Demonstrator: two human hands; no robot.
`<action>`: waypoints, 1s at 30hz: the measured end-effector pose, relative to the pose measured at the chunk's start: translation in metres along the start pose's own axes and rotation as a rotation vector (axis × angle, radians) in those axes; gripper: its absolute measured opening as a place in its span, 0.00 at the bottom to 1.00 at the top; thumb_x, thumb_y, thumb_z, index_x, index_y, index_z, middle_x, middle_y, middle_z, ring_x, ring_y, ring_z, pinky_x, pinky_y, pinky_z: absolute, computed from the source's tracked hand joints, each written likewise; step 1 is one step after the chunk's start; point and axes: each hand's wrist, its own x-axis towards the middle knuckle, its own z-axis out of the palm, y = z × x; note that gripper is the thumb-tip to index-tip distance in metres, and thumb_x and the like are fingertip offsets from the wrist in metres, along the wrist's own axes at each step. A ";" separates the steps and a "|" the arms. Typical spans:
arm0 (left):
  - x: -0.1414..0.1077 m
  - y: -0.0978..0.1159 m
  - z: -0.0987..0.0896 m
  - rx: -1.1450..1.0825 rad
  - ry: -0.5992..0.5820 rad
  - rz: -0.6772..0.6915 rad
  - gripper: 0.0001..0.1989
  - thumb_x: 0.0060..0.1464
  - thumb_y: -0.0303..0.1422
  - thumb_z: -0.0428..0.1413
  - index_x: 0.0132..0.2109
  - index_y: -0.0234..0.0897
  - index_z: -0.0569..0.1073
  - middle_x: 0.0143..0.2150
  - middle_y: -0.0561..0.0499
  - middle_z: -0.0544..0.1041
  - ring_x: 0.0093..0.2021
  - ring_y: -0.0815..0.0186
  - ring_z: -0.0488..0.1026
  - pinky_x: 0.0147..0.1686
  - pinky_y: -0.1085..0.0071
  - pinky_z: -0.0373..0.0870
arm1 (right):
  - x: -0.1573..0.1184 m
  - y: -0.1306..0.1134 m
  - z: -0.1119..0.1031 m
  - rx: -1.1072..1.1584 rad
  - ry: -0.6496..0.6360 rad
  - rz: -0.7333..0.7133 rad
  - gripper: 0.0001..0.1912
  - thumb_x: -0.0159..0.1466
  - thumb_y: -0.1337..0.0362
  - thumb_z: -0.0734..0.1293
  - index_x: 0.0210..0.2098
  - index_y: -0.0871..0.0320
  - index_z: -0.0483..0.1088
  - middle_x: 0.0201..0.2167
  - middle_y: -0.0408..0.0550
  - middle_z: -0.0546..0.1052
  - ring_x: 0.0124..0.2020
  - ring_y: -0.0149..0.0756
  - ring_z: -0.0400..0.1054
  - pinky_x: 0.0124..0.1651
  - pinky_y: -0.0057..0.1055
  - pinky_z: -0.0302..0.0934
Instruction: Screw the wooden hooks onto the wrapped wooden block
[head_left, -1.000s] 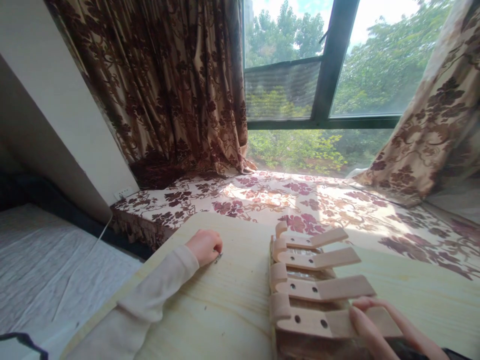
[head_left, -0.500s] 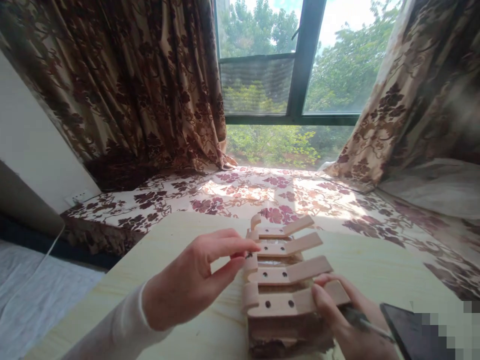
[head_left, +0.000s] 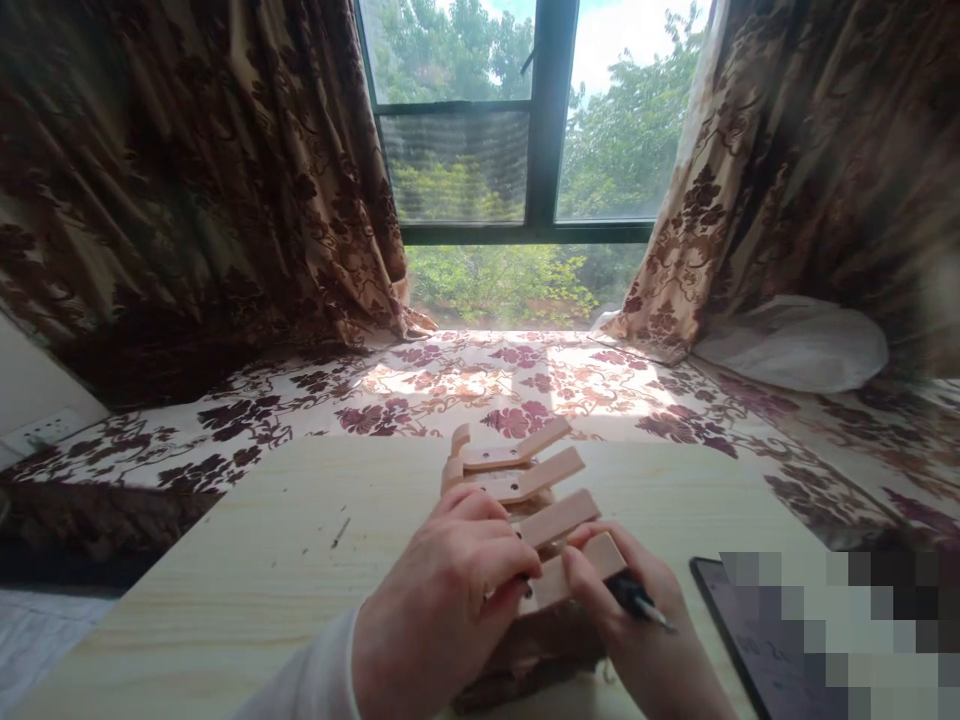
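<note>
A wooden rack with several pale wooden hooks [head_left: 525,470] lies on a light wooden table [head_left: 262,560]. My left hand [head_left: 442,600] rests over the rack's near end, thumb and finger pinched together at the nearest hook [head_left: 592,555]; whatever small thing they pinch is hidden. My right hand [head_left: 645,640] presses its thumb and fingertips on that same hook's outer end. A dark-handled tool with a thin metal tip [head_left: 637,603] is tucked in that hand.
A small screw [head_left: 341,531] lies loose on the table to the left. A dark flat screen [head_left: 731,630] lies at the right edge. Behind the table runs a floral-covered window seat [head_left: 450,385] with curtains and a white bundle [head_left: 795,345].
My left hand left the table's far-left spot, where it pinched up a small screw, and came over onto the nearest hook. The view swung right and down.
</note>
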 end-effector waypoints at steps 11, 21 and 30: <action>0.001 -0.001 0.009 0.115 0.044 0.096 0.13 0.56 0.24 0.51 0.23 0.36 0.67 0.25 0.55 0.70 0.35 0.67 0.66 0.51 0.59 0.57 | -0.001 0.001 0.000 -0.023 -0.006 -0.040 0.08 0.59 0.60 0.61 0.26 0.56 0.64 0.17 0.38 0.67 0.17 0.27 0.60 0.21 0.21 0.56; 0.000 0.002 0.011 0.182 -0.003 0.092 0.14 0.58 0.27 0.49 0.23 0.37 0.66 0.25 0.57 0.70 0.35 0.65 0.63 0.52 0.55 0.52 | -0.003 0.004 0.001 0.024 -0.016 0.024 0.08 0.59 0.60 0.62 0.27 0.56 0.64 0.17 0.37 0.67 0.17 0.27 0.60 0.20 0.21 0.56; 0.009 0.000 0.010 0.179 -0.167 -0.006 0.13 0.57 0.28 0.50 0.24 0.37 0.67 0.27 0.56 0.70 0.34 0.66 0.63 0.48 0.61 0.54 | -0.001 0.002 0.002 0.024 -0.018 0.050 0.07 0.58 0.60 0.62 0.26 0.56 0.64 0.17 0.38 0.67 0.17 0.28 0.60 0.20 0.23 0.56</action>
